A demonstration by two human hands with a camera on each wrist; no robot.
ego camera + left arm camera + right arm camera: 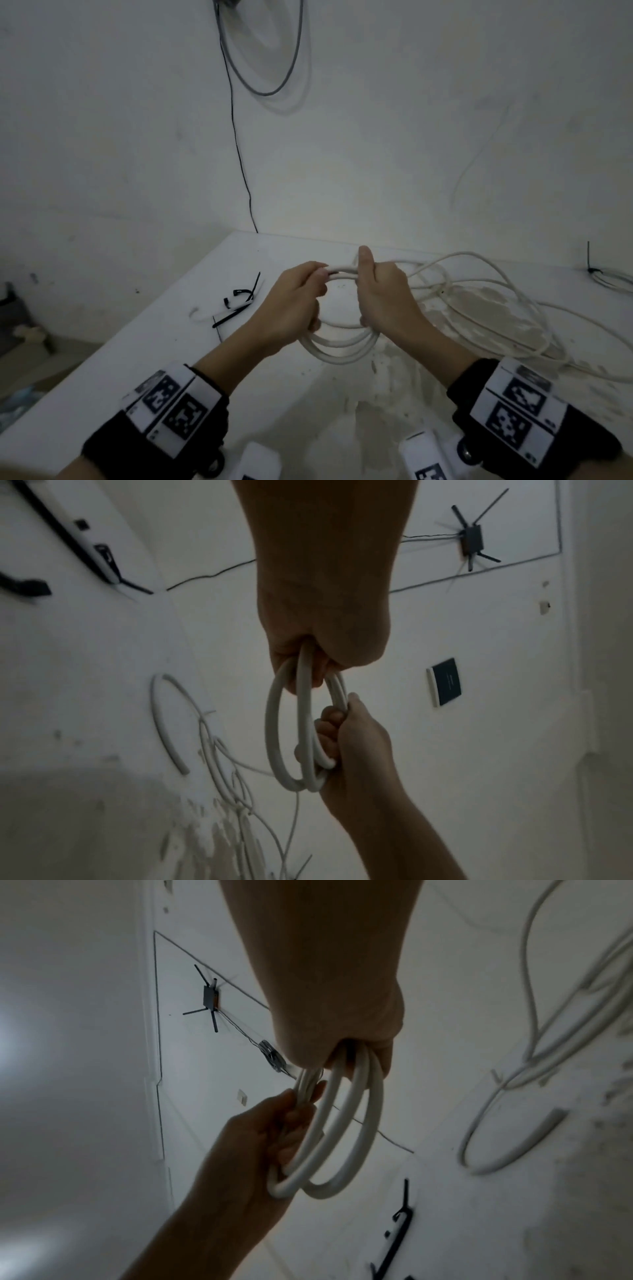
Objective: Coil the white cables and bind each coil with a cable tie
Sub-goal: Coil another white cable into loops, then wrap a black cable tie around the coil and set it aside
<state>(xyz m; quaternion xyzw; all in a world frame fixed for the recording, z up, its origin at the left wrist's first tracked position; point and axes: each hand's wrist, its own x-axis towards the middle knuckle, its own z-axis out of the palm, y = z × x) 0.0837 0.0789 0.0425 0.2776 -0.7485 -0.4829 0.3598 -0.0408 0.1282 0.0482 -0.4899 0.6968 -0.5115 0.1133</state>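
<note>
Both hands hold the small white coil [339, 346] above the table [178, 342]: the left hand [294, 305] and right hand [383, 294] curl their fingers [329, 723] around it, probably so the loops stay together. The loose cable [479, 294] trails right; black cable ties [236, 305] wait just left.

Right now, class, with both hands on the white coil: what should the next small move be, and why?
Probably draw in another loop. The left hand and right hand grip a small coil, yet much loose cable lies on the table, and the cable ties lie untouched.
</note>
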